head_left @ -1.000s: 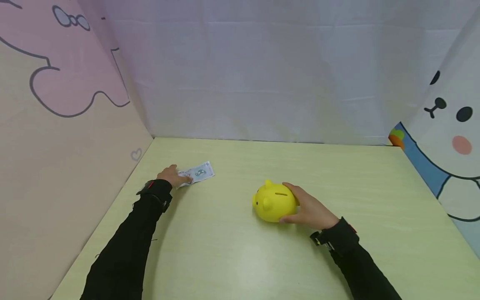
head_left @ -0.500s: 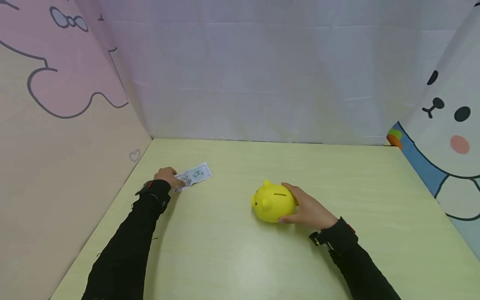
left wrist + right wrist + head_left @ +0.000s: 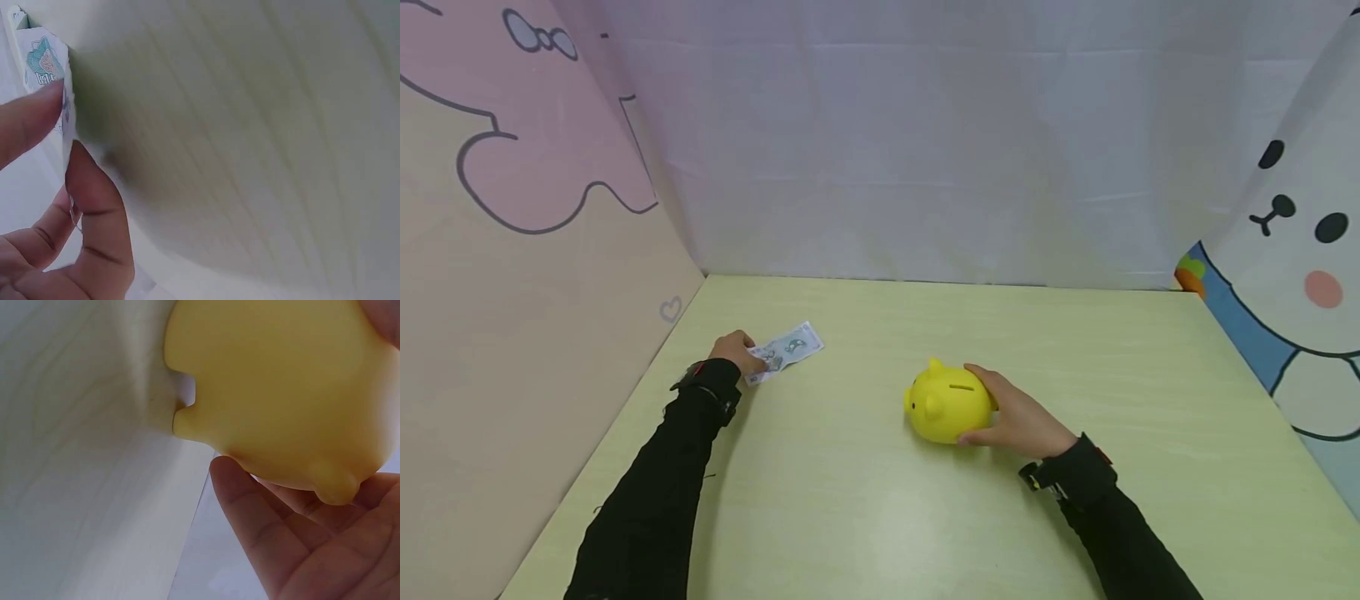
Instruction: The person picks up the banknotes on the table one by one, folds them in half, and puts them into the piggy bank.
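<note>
Near the far left of the table, my left hand point(image 3: 736, 352) pinches the near end of a pale banknote point(image 3: 793, 343) with a blue-green print. The left wrist view has the thumb point(image 3: 37, 119) and a bent finger point(image 3: 97, 200) meeting at the note's edge; part of the note point(image 3: 47, 56) is out of frame. A yellow piggy bank point(image 3: 947, 412) stands upright at mid-table, its snout to the left and its coin slot on top. My right hand point(image 3: 1026, 425) grips its rear from both sides, as the right wrist view confirms, with the legs against the tabletop.
The pale wooden table point(image 3: 850, 500) runs back to a white curtain point(image 3: 887, 150). On the left stands a pink and beige printed wall point(image 3: 550, 333), on the right a panel point(image 3: 1300, 250) with a cartoon animal.
My left hand has drawn back a little to the left, leaving more of the banknote uncovered; the thumb now sits nearer the note's end. The right hand and piggy bank have kept still.
</note>
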{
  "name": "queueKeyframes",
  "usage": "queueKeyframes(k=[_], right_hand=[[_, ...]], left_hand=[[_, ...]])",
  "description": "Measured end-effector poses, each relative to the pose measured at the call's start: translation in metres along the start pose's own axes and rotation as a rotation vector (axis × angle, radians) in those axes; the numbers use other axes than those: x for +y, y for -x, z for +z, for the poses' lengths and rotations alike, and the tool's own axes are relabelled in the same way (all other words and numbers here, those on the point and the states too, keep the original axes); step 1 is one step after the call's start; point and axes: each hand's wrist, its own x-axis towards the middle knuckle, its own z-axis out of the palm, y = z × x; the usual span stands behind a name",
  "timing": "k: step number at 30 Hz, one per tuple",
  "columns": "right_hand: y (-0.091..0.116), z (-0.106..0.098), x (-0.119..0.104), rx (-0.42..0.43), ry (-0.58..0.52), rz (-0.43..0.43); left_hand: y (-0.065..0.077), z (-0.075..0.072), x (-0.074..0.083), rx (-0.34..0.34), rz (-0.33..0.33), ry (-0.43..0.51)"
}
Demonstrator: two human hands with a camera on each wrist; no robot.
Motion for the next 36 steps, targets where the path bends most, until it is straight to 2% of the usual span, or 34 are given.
queueKeyframes(k=[6,13,17,23,31,36], right_hand=[[0.0,-0.001,-0.002,0.001,0.005,-0.005],[0.0,-0.003,-0.003,-0.002,0.009,-0.004],[0.0,-0.004,-0.003,-0.007,0.004,0.0],[0.002,-0.004,-0.002,-0.016,-0.007,0.013],[0.004,-0.004,-0.003,-0.028,-0.034,0.021],[0.005,-0.005,-0.005,-0.023,-0.051,0.031]], left_hand=[[0.011,-0.004,0.007,0.028,0.03,0.02],[0.0,0.002,-0.004,0.099,0.075,0.104],[0.001,0.003,-0.004,0.127,0.087,0.165],[0.008,0.003,0.003,0.144,0.106,0.241],[0.013,0.008,0.012,0.201,0.166,0.294],[0.02,0.01,0.024,0.229,0.19,0.34]])
